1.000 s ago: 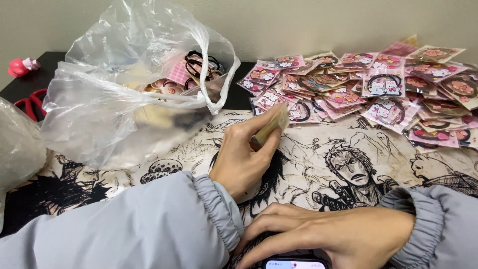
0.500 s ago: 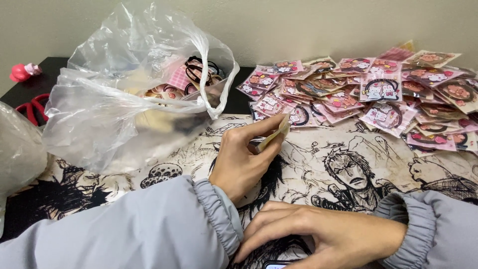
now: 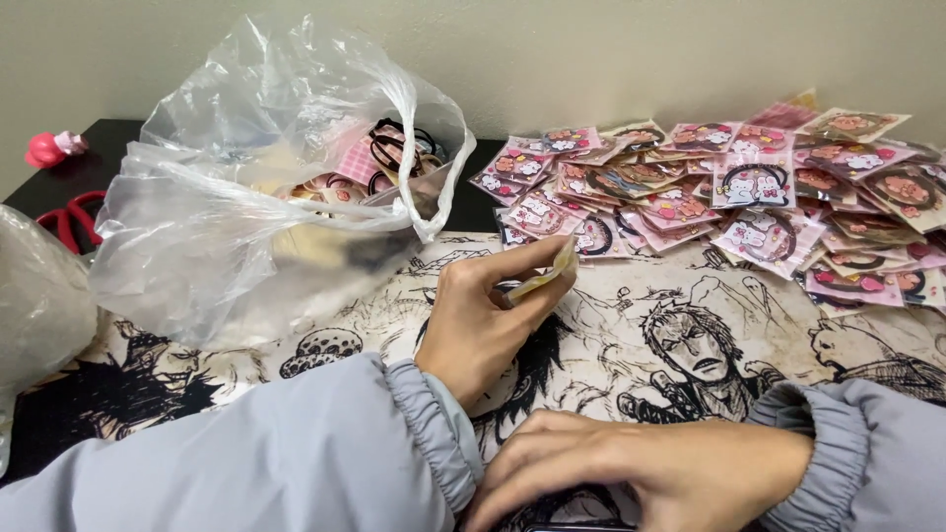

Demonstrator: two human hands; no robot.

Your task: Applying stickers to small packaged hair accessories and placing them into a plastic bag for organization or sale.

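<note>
My left hand [image 3: 485, 320] is raised over the illustrated desk mat [image 3: 631, 315], pinching a small flat clear packet [image 3: 547, 279] edge-on between thumb and fingers. My right hand [image 3: 631, 473] lies low at the near edge, fingers curled over a dark object that is mostly out of frame. Both arms wear grey sleeves with elastic cuffs. A big clear plastic bag [image 3: 266, 197] holding hair ties and small packets stands left of my left hand.
A heap of pink packets with hair ties [image 3: 749, 192] covers the back right of the mat. Red scissors [image 3: 69, 219] and a pink figure [image 3: 54, 148] sit on the black table at the far left. Another plastic bag [image 3: 34, 305] bulges at the left edge.
My left hand has kept its grip on the packet and shifted slightly. My right hand slid lower and more over the dark object at the near edge.
</note>
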